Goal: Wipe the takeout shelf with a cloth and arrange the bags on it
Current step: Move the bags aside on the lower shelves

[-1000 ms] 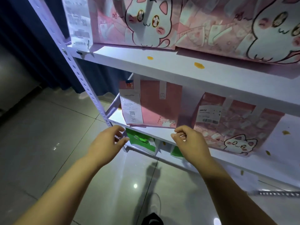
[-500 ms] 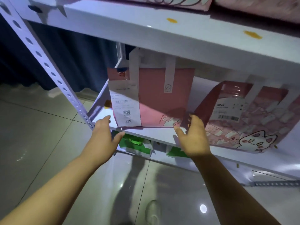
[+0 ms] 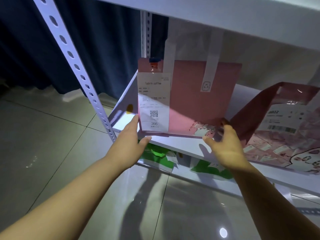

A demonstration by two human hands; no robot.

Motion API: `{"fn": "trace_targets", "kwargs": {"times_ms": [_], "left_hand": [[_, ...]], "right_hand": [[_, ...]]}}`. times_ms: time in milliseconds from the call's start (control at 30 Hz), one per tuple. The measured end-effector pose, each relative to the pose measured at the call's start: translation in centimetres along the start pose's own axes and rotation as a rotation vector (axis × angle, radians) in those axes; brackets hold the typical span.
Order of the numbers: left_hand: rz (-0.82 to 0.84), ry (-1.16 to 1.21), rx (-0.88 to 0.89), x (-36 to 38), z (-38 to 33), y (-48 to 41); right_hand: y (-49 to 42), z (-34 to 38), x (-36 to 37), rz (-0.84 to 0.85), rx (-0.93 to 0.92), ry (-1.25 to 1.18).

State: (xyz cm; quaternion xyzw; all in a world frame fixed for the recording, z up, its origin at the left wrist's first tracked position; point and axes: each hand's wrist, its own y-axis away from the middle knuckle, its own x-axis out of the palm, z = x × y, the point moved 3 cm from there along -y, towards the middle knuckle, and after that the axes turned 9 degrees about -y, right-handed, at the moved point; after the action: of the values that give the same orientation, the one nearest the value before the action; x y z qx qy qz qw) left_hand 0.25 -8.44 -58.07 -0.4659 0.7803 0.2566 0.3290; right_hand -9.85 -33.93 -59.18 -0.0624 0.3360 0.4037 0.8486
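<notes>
A pink takeout bag (image 3: 199, 101) with white handles and a long receipt (image 3: 154, 101) stands upright on the white shelf board (image 3: 181, 144), near its left end. My left hand (image 3: 129, 141) lies with straight fingers against the bag's lower left corner, its thumb spread over the shelf's front edge. My right hand (image 3: 225, 148) touches the lower right corner with its fingertips, thumb held apart. A second pink bag (image 3: 285, 132) with a cat print and a label leans to the right. No cloth is in view.
A perforated white post (image 3: 78, 70) slants past the shelf's left front corner. The upper shelf board (image 3: 225, 14) hangs close above the bag's handles. Green bags (image 3: 155, 151) lie on the level below. A yellow spot (image 3: 129, 108) marks the board's left end. A dark curtain (image 3: 34, 58) hangs behind.
The view has moved closer and lower, to the middle shelf. Both hands reached forward from the shelf's front edge to the plain pink bag's two bottom corners.
</notes>
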Motion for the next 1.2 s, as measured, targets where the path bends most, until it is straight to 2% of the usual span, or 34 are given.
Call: {"fn": "trace_targets", "kwargs": {"times_ms": [167, 333, 600, 800, 1033, 1200], "left_hand": [[0.019, -0.068, -0.025, -0.2, 0.4, -1.0], [0.038, -0.035, -0.022, 0.0, 0.8, -1.0], [-0.061, -0.064, -0.075, 0.5, -0.1, 1.1], [0.043, -0.074, 0.002, 3.3, -4.0, 3.6], [0.170, -0.073, 0.102, 9.1, -11.0, 4.1], [0.184, -0.031, 0.151, 13.1, -15.8, 4.0]], "right_hand": [[-0.1, -0.4, 0.6, 0.001, -0.007, -0.117], [0.3, -0.7, 0.7, 0.000, -0.021, -0.122], [3.8, -0.7, -2.3, -0.054, -0.033, -0.170], [7.2, -2.2, -6.1, -0.063, -0.103, -0.209], [8.4, -6.9, -12.3, -0.261, -0.240, -0.056], [7.5, -11.7, -17.3, -0.332, -0.028, -0.130]]}}
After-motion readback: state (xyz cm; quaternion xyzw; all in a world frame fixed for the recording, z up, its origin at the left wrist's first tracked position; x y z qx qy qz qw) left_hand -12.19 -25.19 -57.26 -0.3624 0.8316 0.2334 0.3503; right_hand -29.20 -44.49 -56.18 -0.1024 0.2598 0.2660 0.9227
